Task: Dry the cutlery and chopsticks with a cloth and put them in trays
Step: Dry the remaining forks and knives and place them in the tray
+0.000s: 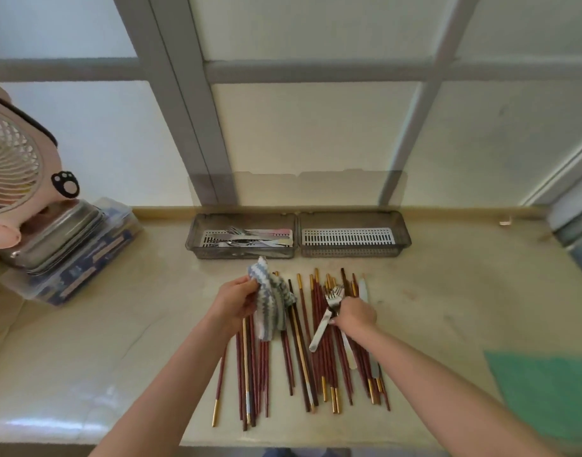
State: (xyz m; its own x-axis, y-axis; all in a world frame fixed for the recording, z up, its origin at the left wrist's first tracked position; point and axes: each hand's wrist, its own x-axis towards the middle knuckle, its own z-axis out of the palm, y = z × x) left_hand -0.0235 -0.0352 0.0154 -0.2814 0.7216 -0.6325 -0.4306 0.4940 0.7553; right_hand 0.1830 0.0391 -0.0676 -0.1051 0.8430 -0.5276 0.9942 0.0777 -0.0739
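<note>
Your left hand (235, 301) grips the bunched striped cloth (272, 303), fingers curled round it. Right hand (355, 315) pinches the forks (333, 297) mid-shaft, tines toward the trays, just above the chopsticks (301, 354) spread on the counter (118, 324). Left tray (240, 254) holds cutlery, right tray (349, 253) touching beside it

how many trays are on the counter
2. The left tray holds cutlery; the right tray, right beside it, shows only its white slotted insert.
</note>
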